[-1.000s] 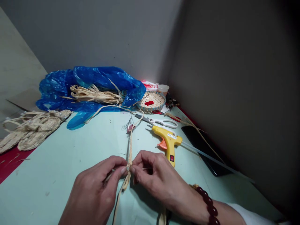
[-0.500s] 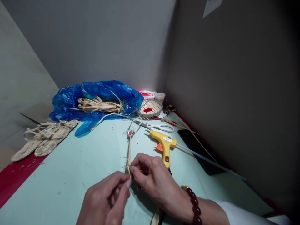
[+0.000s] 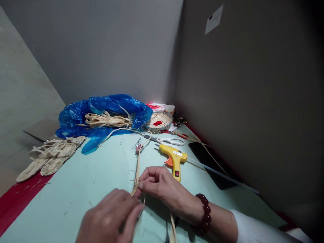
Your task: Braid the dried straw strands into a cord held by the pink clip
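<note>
holding straw (image 3: 107,119), a blue bag (image 3: 117,101) is gaping; before it, the right hand (image 3: 160,185) is pinching a slim pale strand (image 3: 138,165), left hand (image 3: 108,216) grip unclear.

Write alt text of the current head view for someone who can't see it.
A person's right hand pinches a pale fiber strand over a green table, the blurred left hand nearer the viewer. Beyond lie a yellow glue gun, scissors, a woven basket and a blue plastic bag with a pale bundle; woven sandals sit at left.
</note>
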{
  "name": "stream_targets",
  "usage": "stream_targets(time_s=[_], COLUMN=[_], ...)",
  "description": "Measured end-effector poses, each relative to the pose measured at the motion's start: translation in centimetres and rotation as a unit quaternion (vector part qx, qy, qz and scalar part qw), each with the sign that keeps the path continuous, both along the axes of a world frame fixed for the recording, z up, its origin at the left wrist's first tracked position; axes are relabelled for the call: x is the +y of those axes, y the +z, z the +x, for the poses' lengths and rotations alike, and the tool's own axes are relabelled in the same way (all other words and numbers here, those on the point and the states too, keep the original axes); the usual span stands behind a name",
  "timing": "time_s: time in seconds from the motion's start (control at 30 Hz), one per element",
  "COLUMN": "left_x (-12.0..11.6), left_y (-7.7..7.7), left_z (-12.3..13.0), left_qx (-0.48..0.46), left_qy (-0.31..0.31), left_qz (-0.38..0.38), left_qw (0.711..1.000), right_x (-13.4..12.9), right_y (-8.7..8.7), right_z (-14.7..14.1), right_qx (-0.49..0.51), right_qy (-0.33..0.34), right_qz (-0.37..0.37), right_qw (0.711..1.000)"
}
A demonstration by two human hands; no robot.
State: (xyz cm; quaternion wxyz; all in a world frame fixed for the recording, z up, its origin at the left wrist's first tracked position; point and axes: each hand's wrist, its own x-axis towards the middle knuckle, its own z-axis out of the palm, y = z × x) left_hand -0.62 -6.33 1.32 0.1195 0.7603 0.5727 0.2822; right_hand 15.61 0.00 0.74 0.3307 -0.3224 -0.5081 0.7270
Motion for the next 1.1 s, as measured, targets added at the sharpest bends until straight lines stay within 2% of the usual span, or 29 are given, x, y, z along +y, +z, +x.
stream_targets(time_s=[0.07, 0.1, 0.13, 0.17, 0.2, 0.23, 0.27, 0.37, 0.5, 0.57, 0.63, 0.77, 0.83, 1.0, 1.1], left_x=[1.0, 1.6, 2.3, 3.0, 3.5, 3.9, 4.2, 4.2, 3.4, 3.1, 2.9, 2.8, 2.8, 2.8, 2.8], left_y=[1.4, 1.8, 1.9, 1.7, 1.3, 0.9, 0.4, -0.5, -0.4, -0.5, -0.9, -2.5, -2.9, -2.3, -1.8], left_z=[-0.1, -0.2, -0.3, -0.4, -0.4, -0.3, -0.3, 0.0, 0.0, 0.0, -0.1, 0.0, 0.0, 0.3, 0.5], left_qx=[-0.111, -0.17, -0.229, -0.292, -0.338, -0.363, -0.371, -0.344, -0.236, -0.194, -0.22, -0.369, -0.409, -0.407, -0.384], left_qy=[0.094, 0.111, 0.082, 0.025, -0.029, -0.059, -0.075, -0.051, -0.041, -0.025, -0.008, -0.001, -0.003, 0.0, 0.025], left_qz=[-0.064, -0.132, -0.23, -0.307, -0.352, -0.371, -0.375, -0.374, -0.313, -0.295, -0.311, -0.39, -0.404, -0.386, -0.374], left_qw=[0.987, 0.97, 0.942, 0.906, 0.872, 0.853, 0.846, 0.86, 0.919, 0.935, 0.925, 0.844, 0.818, 0.828, 0.844], right_x=[0.0, 0.1, 0.1, 0.1, 0.1, 0.1, 0.0, -0.3, -1.0, -1.3, -1.5, -1.6, -1.5, -0.8, -0.6], right_y=[-0.2, -0.3, -0.5, -0.6, -0.8, -0.9, -1.0, -1.0, -0.1, 0.4, 0.8, 1.4, 1.4, 1.1, 1.2], right_z=[-0.1, -0.1, -0.1, -0.2, -0.2, -0.1, -0.1, 0.4, 1.1, 1.3, 1.5, 1.6, 1.7, 2.3, 2.5], right_qx=[-0.014, -0.014, -0.01, -0.002, 0.002, -0.003, -0.019, -0.116, -0.237, -0.276, -0.307, -0.343, -0.337, -0.308, -0.341], right_qy=[-0.003, -0.003, -0.003, 0.0, 0.001, 0.001, -0.002, -0.009, -0.009, -0.009, -0.006, 0.003, 0.015, 0.067, 0.056], right_qz=[0.015, 0.022, 0.027, 0.034, 0.041, 0.051, 0.065, 0.136, 0.244, 0.278, 0.298, 0.312, 0.317, 0.334, 0.345], right_qw=[1.0, 1.0, 1.0, 0.999, 0.999, 0.999, 0.998, 0.984, 0.94, 0.92, 0.904, 0.886, 0.886, 0.888, 0.872])
